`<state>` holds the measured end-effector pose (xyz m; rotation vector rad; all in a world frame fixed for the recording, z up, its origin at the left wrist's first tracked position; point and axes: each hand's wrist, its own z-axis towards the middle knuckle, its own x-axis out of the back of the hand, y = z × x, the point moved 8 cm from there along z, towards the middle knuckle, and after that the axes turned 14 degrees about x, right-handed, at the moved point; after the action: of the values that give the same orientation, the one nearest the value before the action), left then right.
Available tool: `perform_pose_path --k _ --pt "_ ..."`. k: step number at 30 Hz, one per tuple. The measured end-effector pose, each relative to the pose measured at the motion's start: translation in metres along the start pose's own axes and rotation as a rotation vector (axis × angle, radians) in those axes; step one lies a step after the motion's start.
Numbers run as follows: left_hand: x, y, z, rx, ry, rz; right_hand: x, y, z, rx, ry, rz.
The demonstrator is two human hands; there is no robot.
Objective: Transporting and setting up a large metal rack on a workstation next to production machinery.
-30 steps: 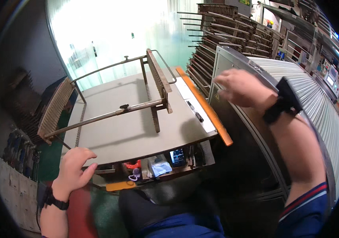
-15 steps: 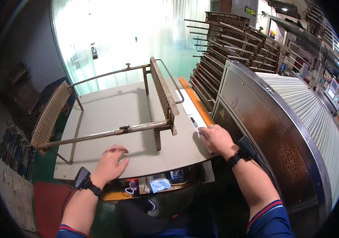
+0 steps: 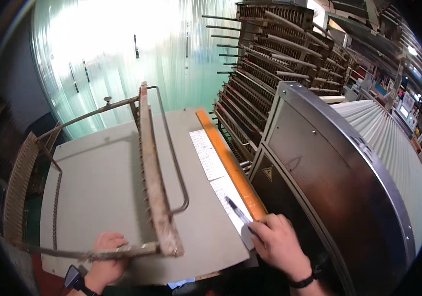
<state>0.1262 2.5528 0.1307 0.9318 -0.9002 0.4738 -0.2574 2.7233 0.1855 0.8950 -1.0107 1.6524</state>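
Observation:
A metal rack (image 3: 159, 192) with toothed side bars stands on the pale tabletop (image 3: 196, 251). Its near rail crosses in front of my left hand (image 3: 106, 270), which is low over the table with loosely bent fingers and nothing visible in them. The rail hides part of that hand. At the table's right side, my right hand (image 3: 280, 246) pinches the near end of a dark pen (image 3: 236, 209). The pen lies over a white paper sheet (image 3: 224, 192) with handwriting. A second written sheet (image 3: 206, 154) lies just beyond it.
An orange strip (image 3: 228, 160) runs along the table's right edge. To the right stands a metal machine housing (image 3: 314, 163) with white ribbed material (image 3: 383, 133) behind it. More toothed racks (image 3: 270, 64) are stacked at the back. A translucent strip curtain (image 3: 117, 54) hangs beyond the table.
The view has shifted closer to the papers, and the rack appears farther left. My left hand now sits behind the rack's near rail; more of the pen and writing shows by my right hand.

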Motion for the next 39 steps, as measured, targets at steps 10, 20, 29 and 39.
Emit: perform_pose_path --k 10,20,29,39 --pt "-0.009 -0.017 0.008 -0.029 -0.095 0.107 -0.007 0.001 0.009 0.02 -0.083 0.196" --pt "0.003 0.001 0.003 0.054 -0.083 0.08 -0.015 -0.002 0.002 0.049 -0.082 0.117" --pt "0.014 0.02 0.001 0.002 0.003 -0.008 -0.01 -0.002 0.003 0.095 -0.035 0.044" --pt "0.01 0.008 0.001 0.075 0.012 -0.041 -0.061 0.068 0.142 0.143 0.171 -0.108"
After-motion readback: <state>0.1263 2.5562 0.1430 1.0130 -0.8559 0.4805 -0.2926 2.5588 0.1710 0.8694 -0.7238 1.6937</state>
